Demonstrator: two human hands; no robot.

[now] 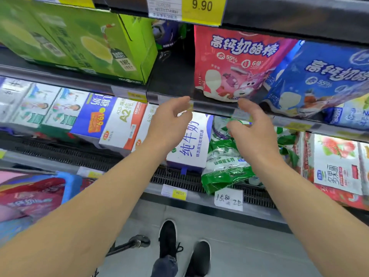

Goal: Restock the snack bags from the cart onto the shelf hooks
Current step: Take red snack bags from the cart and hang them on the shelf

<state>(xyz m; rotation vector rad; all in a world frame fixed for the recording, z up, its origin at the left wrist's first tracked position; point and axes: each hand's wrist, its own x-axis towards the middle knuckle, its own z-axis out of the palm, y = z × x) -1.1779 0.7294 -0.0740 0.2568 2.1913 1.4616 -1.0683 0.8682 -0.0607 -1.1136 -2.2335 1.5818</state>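
- Head view: both bare forearms reach up and forward toward the front edge of a shelf (215, 108) in a chilled store display.
- The left hand (169, 120) is released, fingers loosely curled and holding nothing, its fingertips just below the shelf edge.
- The right hand (253, 128) pinches the top of a green snack bag (225, 166) between thumb and fingers; the bag hangs down from that hand, in front of the lower shelf's goods.
- Whether the bag's top is on a hook cannot be told; the hand covers that spot.
- Just above the right hand, on the shelf, stands a red pouch (235, 62), and further right of it a blue pouch (319, 78) leaning against it.
- Above and left of the left hand sits a green carton (83, 43).
- Between the two hands and behind them is a white milk carton with blue writing (189, 144); left of the left hand lie more white and blue cartons (119, 120).
- Below the hanging bag a handwritten price card (228, 198) is fixed to the lower rail.
- Far below the hands, on the grey floor, are two black shoes (179, 246).
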